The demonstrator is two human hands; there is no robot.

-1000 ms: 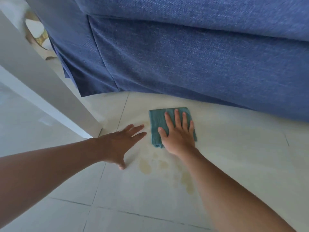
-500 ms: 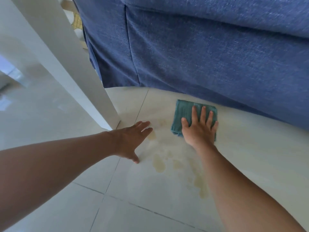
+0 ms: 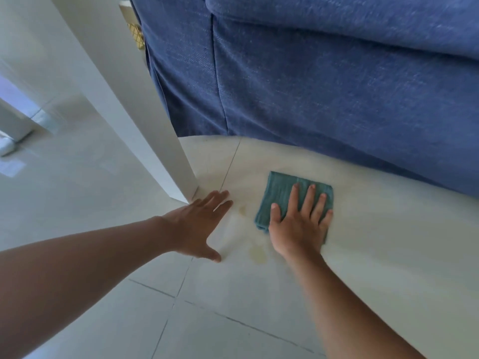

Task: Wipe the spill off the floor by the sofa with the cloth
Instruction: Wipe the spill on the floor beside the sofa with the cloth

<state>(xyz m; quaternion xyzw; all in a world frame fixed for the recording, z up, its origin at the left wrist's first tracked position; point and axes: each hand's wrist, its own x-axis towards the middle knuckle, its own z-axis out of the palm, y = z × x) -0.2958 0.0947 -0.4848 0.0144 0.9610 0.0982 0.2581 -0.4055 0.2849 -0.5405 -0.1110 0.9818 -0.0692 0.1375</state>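
A folded teal cloth (image 3: 278, 195) lies flat on the pale tiled floor in front of the blue sofa (image 3: 324, 86). My right hand (image 3: 298, 226) presses down on the cloth with its fingers spread, covering its near right part. A yellowish spill (image 3: 257, 252) marks the tile just left of my right wrist, with a smaller spot (image 3: 242, 209) between the hands. My left hand (image 3: 199, 226) rests flat on the floor to the left of the spill, fingers apart, holding nothing.
A white table leg (image 3: 145, 130) slants down to the floor just beyond my left hand. The sofa's skirt hangs to the floor behind the cloth. Tile joints (image 3: 228, 174) run across the floor. A gold patterned object (image 3: 136, 35) shows beside the sofa.
The view has shifted, so the sofa and table leg sit further right. The cloth under my right hand has slid over the spill; fewer yellow patches show than a second ago.
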